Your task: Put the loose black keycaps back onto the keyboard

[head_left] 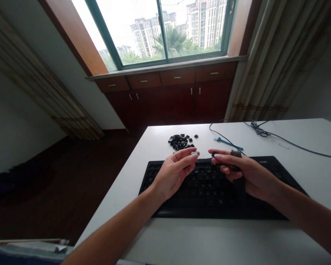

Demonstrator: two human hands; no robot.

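A black computer keyboard (217,191) lies on the white table (306,191), with some keycaps off. My left hand (174,173) hovers over its left half, thumb and fingertips pinched on a small keycap (194,154) that shows a pale glint. My right hand (246,173) is over the keyboard's middle, with a small black keycap (214,154) held at the fingertips. A dark object (236,154) sits behind those fingers, partly hidden, and I cannot tell what it is. A heap of loose black keycaps (180,141) lies just beyond my left hand.
A blue plastic tool (229,143) lies on the table beyond the keyboard, near a black cable (276,137) that loops across the far right. Dark wooden cabinets (171,95) and a window stand beyond the table. Papers (27,250) lie at the lower left.
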